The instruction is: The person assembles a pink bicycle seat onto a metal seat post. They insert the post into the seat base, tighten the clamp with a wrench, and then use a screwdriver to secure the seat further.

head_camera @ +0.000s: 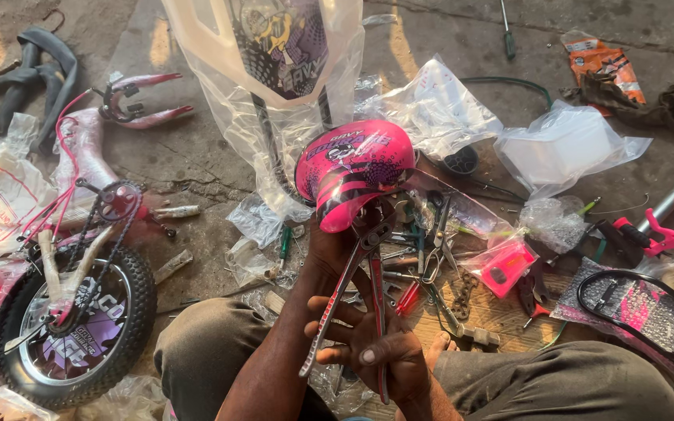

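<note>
Left to right: small bike wheel [79, 327] with chain lay on the ground; our left hand [329, 253] gripped the pink seat [352, 168] from below to steady it, our right hand [380, 351] fingers wrapped the pliers [352, 288] handles, jaws biting under the seat; loose tools [431, 265] lay right

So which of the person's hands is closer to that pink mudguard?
Left. The left hand reaches up under the pink mudguard, touching its lower edge, while the right hand is lower down, gripping the handles of the pliers.
</note>
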